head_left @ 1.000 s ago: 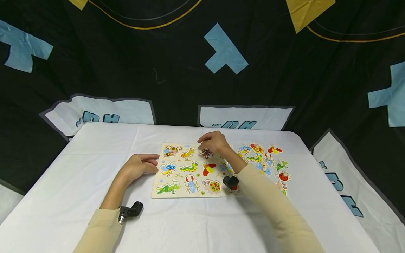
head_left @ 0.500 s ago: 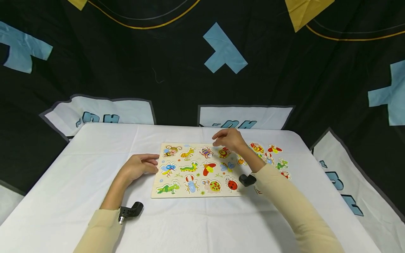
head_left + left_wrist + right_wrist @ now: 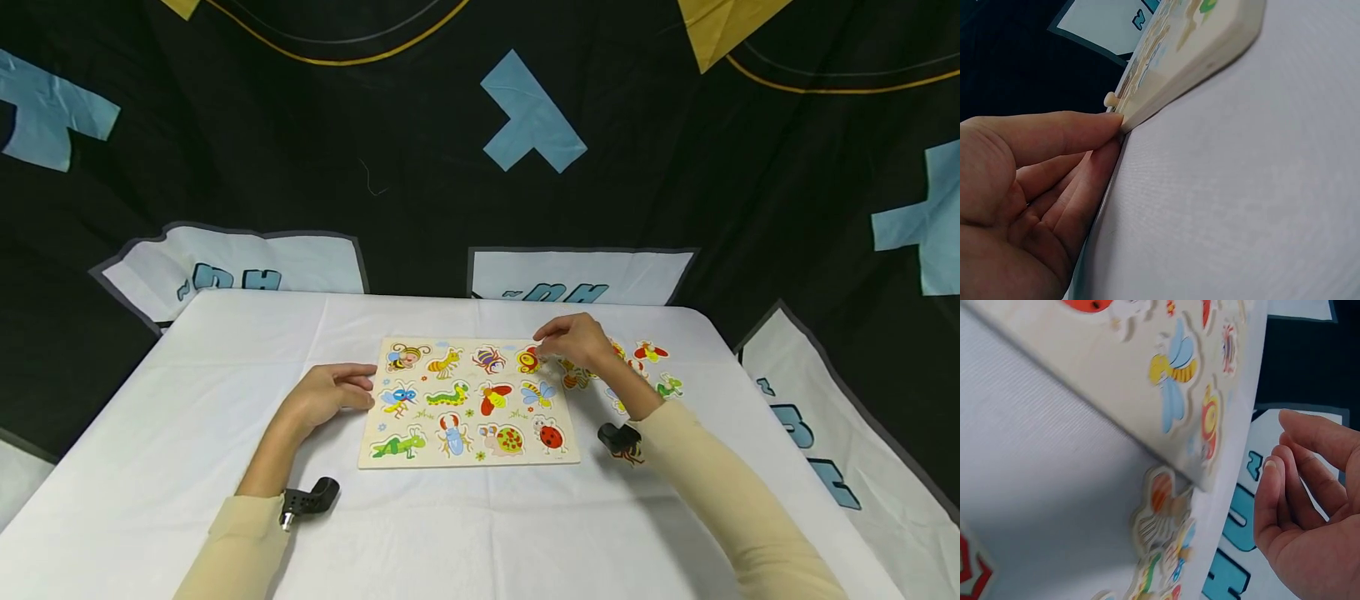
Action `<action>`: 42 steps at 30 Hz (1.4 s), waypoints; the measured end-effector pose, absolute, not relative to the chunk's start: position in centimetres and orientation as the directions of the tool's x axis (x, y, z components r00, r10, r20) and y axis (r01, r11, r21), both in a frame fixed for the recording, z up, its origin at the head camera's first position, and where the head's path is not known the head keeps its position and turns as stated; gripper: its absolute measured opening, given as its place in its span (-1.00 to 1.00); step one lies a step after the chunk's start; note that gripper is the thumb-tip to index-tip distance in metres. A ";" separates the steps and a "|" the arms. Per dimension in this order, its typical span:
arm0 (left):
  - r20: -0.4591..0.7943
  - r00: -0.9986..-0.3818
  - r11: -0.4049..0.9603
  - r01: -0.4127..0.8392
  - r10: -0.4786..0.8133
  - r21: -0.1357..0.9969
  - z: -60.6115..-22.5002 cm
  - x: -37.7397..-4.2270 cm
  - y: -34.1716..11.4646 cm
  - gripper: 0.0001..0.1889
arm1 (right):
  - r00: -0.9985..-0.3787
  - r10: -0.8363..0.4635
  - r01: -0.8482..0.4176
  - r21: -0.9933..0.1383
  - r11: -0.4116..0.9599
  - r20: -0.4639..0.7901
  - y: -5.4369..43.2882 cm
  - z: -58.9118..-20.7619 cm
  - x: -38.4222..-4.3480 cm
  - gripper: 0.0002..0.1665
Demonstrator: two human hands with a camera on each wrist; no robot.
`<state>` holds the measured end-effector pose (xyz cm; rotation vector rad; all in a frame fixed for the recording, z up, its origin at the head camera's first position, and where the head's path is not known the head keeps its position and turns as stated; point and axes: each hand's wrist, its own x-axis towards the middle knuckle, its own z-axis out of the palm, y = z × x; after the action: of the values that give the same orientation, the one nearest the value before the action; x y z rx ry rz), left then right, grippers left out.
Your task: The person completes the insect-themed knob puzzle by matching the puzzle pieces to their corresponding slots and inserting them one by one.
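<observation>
A pale wooden insect puzzle board point(image 3: 420, 425) lies on the white table, its rows of bugs facing up. At its left edge rests my left hand point(image 3: 322, 396), fingertips touching the side; in the left wrist view this hand point(image 3: 1041, 181) meets the edge near a small wooden knob point(image 3: 1111, 99). My right hand point(image 3: 577, 340) hovers by the top right corner, beside the red and yellow bug picture point(image 3: 528, 360). The right wrist view shows the right hand point(image 3: 1310, 506) with loosely bent fingers and nothing between them.
Loose knobbed insect pieces lie right of the board, among them a red one point(image 3: 651, 352) and a green one point(image 3: 670, 385); the right forearm partly covers the group. A spider-like piece point(image 3: 632, 452) lies nearer the front. Behind the table hangs a black cloth point(image 3: 300, 158).
The right hand has moved rightward from above the spider picture to the board's top right corner, uncovering the board's right side. My left hand has stayed at the left edge.
</observation>
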<state>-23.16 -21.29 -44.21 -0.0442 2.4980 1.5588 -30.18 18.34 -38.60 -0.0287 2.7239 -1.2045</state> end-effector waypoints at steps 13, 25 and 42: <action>-0.186 -0.980 0.451 -0.135 0.069 0.882 -44.1 -23.1 -21.2 -0.33 | -0.987 -0.037 0.083 -0.698 0.711 -0.156 20.8 -40.3 -29.6 -0.72; -0.184 -0.981 0.460 -0.134 0.066 0.878 -44.0 -23.0 -21.1 -0.33 | -0.984 -0.011 0.121 -0.713 0.690 -0.177 22.9 -41.5 -29.2 -0.68; -0.189 -0.980 0.463 -0.141 0.057 0.875 -44.3 -23.1 -21.2 -0.33 | -0.981 -0.023 0.126 -0.716 0.686 -0.194 23.8 -42.7 -28.9 -0.71</action>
<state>-23.10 -21.15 -44.28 -0.0735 2.5184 1.5334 -28.89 23.76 -42.71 0.0839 2.7093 -1.1721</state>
